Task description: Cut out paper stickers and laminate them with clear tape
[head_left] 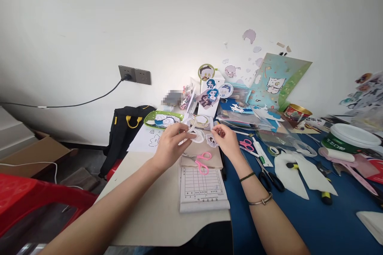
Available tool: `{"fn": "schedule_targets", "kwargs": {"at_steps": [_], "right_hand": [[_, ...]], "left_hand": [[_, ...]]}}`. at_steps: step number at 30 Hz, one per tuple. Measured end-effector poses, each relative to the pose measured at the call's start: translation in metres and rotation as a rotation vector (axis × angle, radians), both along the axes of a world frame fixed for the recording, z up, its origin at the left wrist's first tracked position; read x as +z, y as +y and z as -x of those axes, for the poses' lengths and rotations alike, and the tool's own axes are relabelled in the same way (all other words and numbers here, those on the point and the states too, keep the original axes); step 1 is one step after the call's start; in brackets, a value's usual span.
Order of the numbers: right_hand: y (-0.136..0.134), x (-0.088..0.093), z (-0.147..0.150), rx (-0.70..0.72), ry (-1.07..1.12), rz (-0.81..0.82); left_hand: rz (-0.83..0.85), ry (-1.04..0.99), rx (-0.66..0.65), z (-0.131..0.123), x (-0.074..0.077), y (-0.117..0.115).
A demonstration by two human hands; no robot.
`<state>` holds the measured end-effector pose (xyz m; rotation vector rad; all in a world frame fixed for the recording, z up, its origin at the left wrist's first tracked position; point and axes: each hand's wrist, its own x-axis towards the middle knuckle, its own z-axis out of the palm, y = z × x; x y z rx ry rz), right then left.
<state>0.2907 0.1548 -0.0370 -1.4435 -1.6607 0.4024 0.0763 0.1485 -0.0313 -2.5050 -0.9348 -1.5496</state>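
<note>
My left hand (175,141) is closed on a white ring-shaped piece (200,140), which looks like a roll of tape or a cut paper ring. A pale curved strip (193,122) rises by its fingertips. My right hand (224,137) is in a pinch just to the right; what lies between its fingertips is too small to make out. Between the hands, a cut-out cartoon sticker (211,140) lies close to the right fingers. Pink-handled scissors (202,163) rest below on a brown card (214,161), above a printed form pad (204,187).
A green tray (149,118) with cut-outs stands behind my left hand. On the blue mat (248,219) lie black-handled scissors (271,180), a glue tube (261,150) and white paper pieces (289,175). A white-lidded tub (351,137) stands far right; a red stool (38,195) is left.
</note>
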Motion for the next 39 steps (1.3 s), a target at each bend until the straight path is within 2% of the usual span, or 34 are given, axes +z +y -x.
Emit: {"fn": "schedule_targets", "kwargs": {"at_steps": [2, 5, 7, 9, 13, 18, 22, 24, 28, 30, 35, 37, 39], "right_hand": [[-0.010, 0.009, 0.009, 0.151, 0.013, -0.054], [-0.021, 0.015, 0.019, 0.387, 0.088, -0.136], [-0.023, 0.015, 0.022, 0.443, 0.155, -0.126], [-0.022, 0.013, 0.022, 0.445, 0.228, -0.072], [-0.020, 0.011, 0.019, 0.334, 0.308, -0.006], [-0.021, 0.010, 0.024, 0.222, 0.226, -0.112], [-0.021, 0.007, 0.026, 0.174, 0.286, -0.123], [-0.019, 0.007, 0.024, 0.217, 0.367, -0.054], [-0.018, 0.008, 0.021, 0.437, 0.511, 0.061], [-0.020, 0.009, 0.021, 0.450, 0.414, -0.051], [-0.033, 0.012, 0.026, 0.380, -0.129, -0.596], [-0.038, 0.014, 0.028, 0.389, -0.217, -0.710], [-0.042, 0.016, 0.029, 0.370, -0.222, -0.752]], "left_hand": [[0.149, -0.102, -0.068, -0.003, 0.004, -0.003], [0.488, -0.325, -0.144, -0.006, 0.009, -0.006], [0.686, -0.473, -0.206, -0.007, 0.011, -0.006], [0.801, -0.563, -0.270, -0.006, 0.011, -0.004], [0.929, -0.665, -0.386, -0.005, 0.012, 0.000], [1.024, -0.718, -0.476, -0.004, 0.015, 0.001], [1.099, -0.762, -0.509, -0.002, 0.015, 0.002], [1.125, -0.792, -0.522, -0.001, 0.015, 0.002], [1.162, -0.887, -0.550, -0.001, 0.017, 0.001], [1.204, -0.926, -0.583, -0.001, 0.018, 0.001], [1.422, -1.032, -0.706, 0.002, 0.018, 0.000], [1.534, -1.085, -0.762, 0.003, 0.017, 0.001], [1.626, -1.084, -0.795, 0.004, 0.016, 0.002]]}}
